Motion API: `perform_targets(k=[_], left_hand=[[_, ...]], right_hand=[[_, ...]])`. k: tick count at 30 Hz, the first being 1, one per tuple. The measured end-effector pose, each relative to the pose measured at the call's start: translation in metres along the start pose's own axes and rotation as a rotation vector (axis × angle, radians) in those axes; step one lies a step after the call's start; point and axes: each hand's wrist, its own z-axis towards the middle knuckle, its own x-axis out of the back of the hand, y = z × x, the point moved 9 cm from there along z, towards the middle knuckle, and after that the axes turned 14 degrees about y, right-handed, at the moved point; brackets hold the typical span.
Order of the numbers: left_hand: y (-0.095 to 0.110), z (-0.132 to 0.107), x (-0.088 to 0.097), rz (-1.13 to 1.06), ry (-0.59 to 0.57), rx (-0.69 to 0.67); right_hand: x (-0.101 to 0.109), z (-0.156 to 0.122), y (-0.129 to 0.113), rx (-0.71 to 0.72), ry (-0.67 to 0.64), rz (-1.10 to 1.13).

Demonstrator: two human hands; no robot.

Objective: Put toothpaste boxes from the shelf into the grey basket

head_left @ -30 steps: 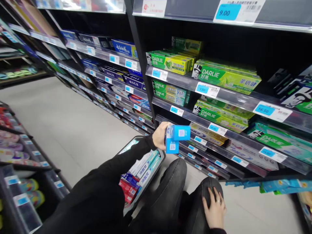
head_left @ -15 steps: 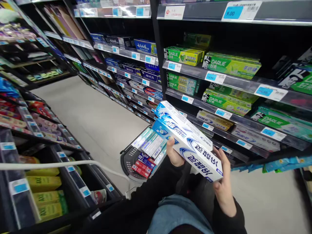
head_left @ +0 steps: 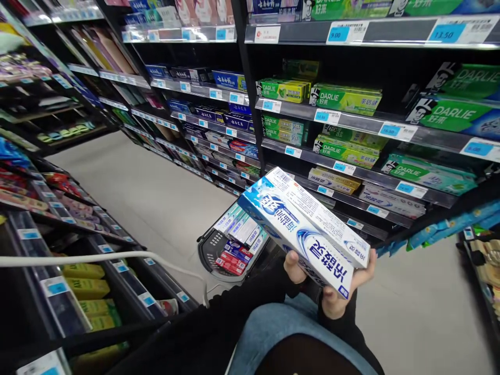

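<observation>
Two white and blue toothpaste boxes lie side by side in my hands, slanting down to the right in front of my body. My left hand is closed on the near lower edge of the boxes, its thumb showing. At their lower right end, my right hand wraps round the corner from below. Its thumb presses the near box, and its fingers reach past the far one. Below them on the floor stands a dark shopping basket with several toothpaste boxes in it, white, teal, red and blue.
Ahead, a black shelf rack holds several rows of green Darlie toothpaste boxes above price-tagged edges. Slanted bins with yellow packs stand at the left. A white cable or tube crosses the lower left. Grey floor runs between the racks.
The boxes have turned, showing more of the far box's barcode side. My right hand has shifted lower, under their end. The view has swung a little to the right.
</observation>
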Motion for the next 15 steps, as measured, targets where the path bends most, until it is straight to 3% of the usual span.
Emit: perform_targets(k=[3, 7, 10, 12, 15], left_hand=[[0.007, 0.004, 0.013, -0.057, 0.023, -0.036], [-0.003, 0.019, 0.022, -0.088, -0.062, 0.216], [-0.018, 0.026, 0.032, -0.051, -0.123, 0.403], [-0.027, 0.03, 0.04, -0.032, -0.14, 0.47], [-0.035, 0.034, 0.051, -0.011, -0.129, 0.513]], right_hand=[[0.006, -0.006, 0.006, -0.063, -0.114, 0.022], [0.019, -0.001, 0.035, -0.429, -0.198, 0.16], [0.022, 0.0, 0.061, -0.72, -0.292, 0.106], [0.022, -0.002, 0.072, -0.841, -0.363, 0.098], [0.022, -0.003, 0.08, -0.901, -0.387, 0.166]])
